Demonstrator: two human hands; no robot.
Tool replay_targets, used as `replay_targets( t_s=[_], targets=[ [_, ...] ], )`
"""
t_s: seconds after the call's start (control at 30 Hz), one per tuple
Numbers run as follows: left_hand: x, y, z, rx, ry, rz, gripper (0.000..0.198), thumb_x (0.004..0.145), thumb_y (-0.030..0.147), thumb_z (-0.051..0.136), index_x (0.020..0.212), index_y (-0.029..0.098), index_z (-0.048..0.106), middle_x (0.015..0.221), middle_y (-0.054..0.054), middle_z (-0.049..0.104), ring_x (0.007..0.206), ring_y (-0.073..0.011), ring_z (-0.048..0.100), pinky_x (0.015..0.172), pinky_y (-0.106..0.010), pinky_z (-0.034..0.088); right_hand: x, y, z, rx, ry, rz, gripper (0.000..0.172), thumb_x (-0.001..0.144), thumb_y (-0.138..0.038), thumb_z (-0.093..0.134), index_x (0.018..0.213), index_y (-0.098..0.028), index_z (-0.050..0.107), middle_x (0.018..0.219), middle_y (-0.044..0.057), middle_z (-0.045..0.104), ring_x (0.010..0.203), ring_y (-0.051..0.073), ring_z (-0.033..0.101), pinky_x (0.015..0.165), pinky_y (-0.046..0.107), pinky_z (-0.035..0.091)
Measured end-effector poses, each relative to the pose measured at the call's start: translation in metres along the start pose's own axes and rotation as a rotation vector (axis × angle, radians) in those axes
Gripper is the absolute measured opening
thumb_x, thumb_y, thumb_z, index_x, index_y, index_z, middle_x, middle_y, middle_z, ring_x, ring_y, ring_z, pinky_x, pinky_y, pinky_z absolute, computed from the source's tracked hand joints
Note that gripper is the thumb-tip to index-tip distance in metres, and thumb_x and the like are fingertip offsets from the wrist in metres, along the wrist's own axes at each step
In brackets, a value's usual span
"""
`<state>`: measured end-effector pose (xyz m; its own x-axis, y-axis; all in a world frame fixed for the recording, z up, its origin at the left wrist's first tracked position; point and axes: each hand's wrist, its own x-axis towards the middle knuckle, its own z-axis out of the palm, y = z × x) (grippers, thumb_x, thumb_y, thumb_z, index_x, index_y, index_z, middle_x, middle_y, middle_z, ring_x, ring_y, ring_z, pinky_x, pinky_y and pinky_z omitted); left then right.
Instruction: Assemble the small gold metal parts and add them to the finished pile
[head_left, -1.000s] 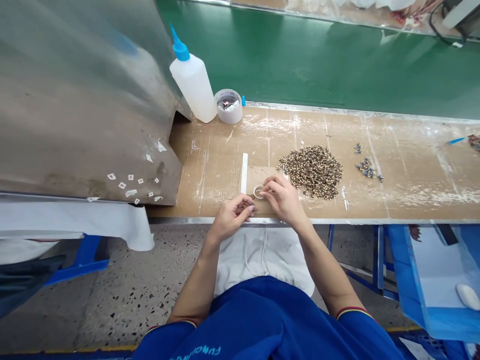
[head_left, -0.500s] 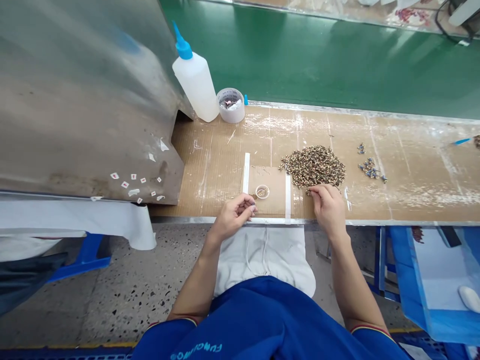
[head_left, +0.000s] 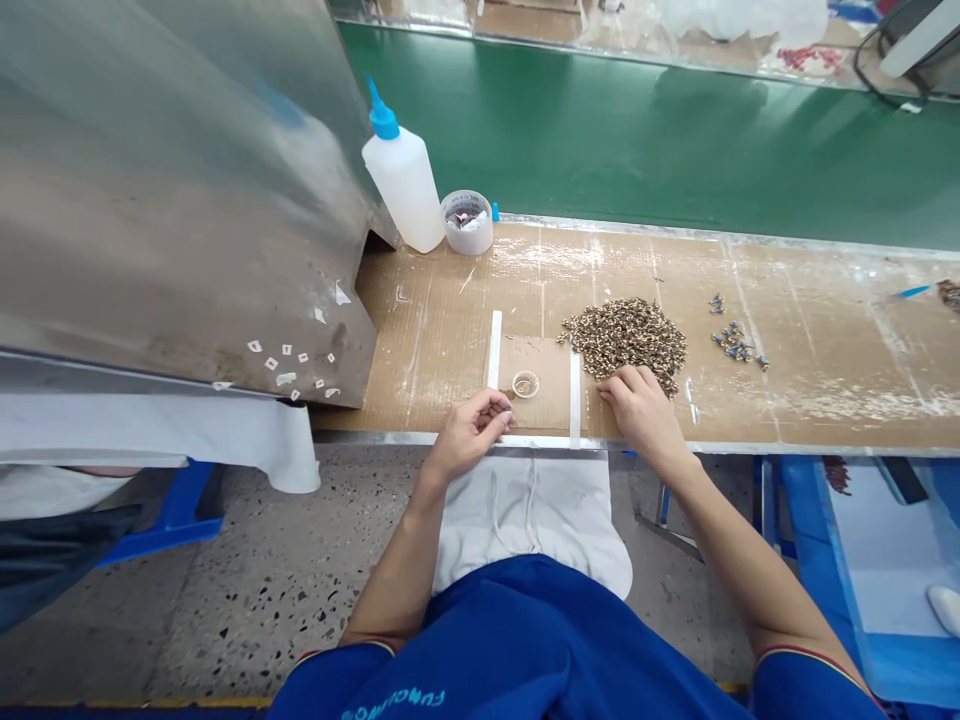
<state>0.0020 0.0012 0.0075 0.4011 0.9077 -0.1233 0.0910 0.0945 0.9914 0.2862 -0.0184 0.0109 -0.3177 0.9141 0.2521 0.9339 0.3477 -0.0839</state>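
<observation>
My left hand (head_left: 471, 432) rests at the table's near edge with fingers curled in a pinch; what it holds is too small to make out. Just beyond it a small ring-shaped cap (head_left: 525, 384) lies on a cardboard patch (head_left: 547, 395) framed by white tape strips. My right hand (head_left: 639, 410) lies on the near edge of a heap of small brass-coloured parts (head_left: 626, 335), fingers bent down onto them and partly hidden. A white cloth (head_left: 529, 515) covers my lap.
A squeeze bottle with a blue nozzle (head_left: 405, 180) and a small round tub (head_left: 468, 222) stand at the back left. A large metal housing (head_left: 172, 190) fills the left. A few bluish parts (head_left: 731, 338) lie right of the heap. Behind runs a green belt (head_left: 660, 140); blue bins (head_left: 870, 570) sit lower right.
My right hand left the ring-shaped cap, swung right to the heap of parts, and now sits at its near edge. My left hand has hardly moved.
</observation>
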Motion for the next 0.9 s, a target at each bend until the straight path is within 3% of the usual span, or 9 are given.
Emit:
replay_targets(
  t_s=[0.13, 0.27, 0.47, 0.6, 0.9],
  targets=[
    [-0.001, 0.0, -0.001, -0.006, -0.005, -0.01, 0.024, 0.084, 0.039, 0.066, 0.089, 0.017, 0.059, 0.076, -0.003, 0.067, 0.065, -0.0122, 0.064, 0.057, -0.021, 0.056, 0.003, -0.01, 0.002, -0.001, -0.011, 0.032, 0.027, 0.102, -0.023, 0.046, 0.083, -0.021, 0.065, 0.084, 0.011, 0.06, 0.081, 0.026, 0.054, 0.072, 0.037, 0.045],
    [-0.002, -0.001, -0.001, -0.024, 0.007, -0.006, 0.022, 0.084, 0.037, 0.065, 0.089, 0.016, 0.059, 0.076, -0.003, 0.066, 0.065, -0.012, 0.064, 0.057, -0.021, 0.056, 0.0, -0.011, -0.003, 0.148, -0.005, 0.051, 0.026, 0.103, -0.029, 0.048, 0.09, -0.02, 0.069, 0.084, 0.009, 0.064, 0.08, 0.024, 0.06, 0.073, 0.036, 0.049],
    [-0.001, -0.003, -0.001, -0.039, 0.016, -0.006, 0.023, 0.085, 0.037, 0.066, 0.089, 0.016, 0.06, 0.077, -0.004, 0.068, 0.065, -0.012, 0.064, 0.057, -0.021, 0.055, -0.004, -0.002, -0.011, 0.208, -0.037, 0.037, 0.03, 0.102, -0.018, 0.042, 0.107, -0.024, 0.071, 0.1, 0.009, 0.07, 0.09, 0.024, 0.064, 0.079, 0.038, 0.053],
    [-0.001, -0.004, -0.001, -0.052, 0.012, 0.002, 0.022, 0.085, 0.037, 0.066, 0.089, 0.016, 0.06, 0.077, -0.004, 0.069, 0.064, -0.0115, 0.063, 0.058, -0.021, 0.055, -0.003, 0.001, -0.005, 0.216, -0.052, -0.042, 0.027, 0.101, -0.02, 0.045, 0.104, -0.023, 0.072, 0.099, 0.01, 0.07, 0.088, 0.024, 0.064, 0.078, 0.039, 0.054],
    [-0.002, -0.003, -0.002, -0.058, 0.009, -0.001, 0.023, 0.086, 0.038, 0.067, 0.09, 0.016, 0.06, 0.079, -0.005, 0.07, 0.064, -0.0113, 0.063, 0.057, -0.021, 0.054, -0.004, -0.008, 0.003, 0.15, 0.027, -0.032, 0.029, 0.104, -0.025, 0.043, 0.098, -0.021, 0.071, 0.094, 0.01, 0.068, 0.088, 0.024, 0.063, 0.078, 0.038, 0.054]
  ],
)
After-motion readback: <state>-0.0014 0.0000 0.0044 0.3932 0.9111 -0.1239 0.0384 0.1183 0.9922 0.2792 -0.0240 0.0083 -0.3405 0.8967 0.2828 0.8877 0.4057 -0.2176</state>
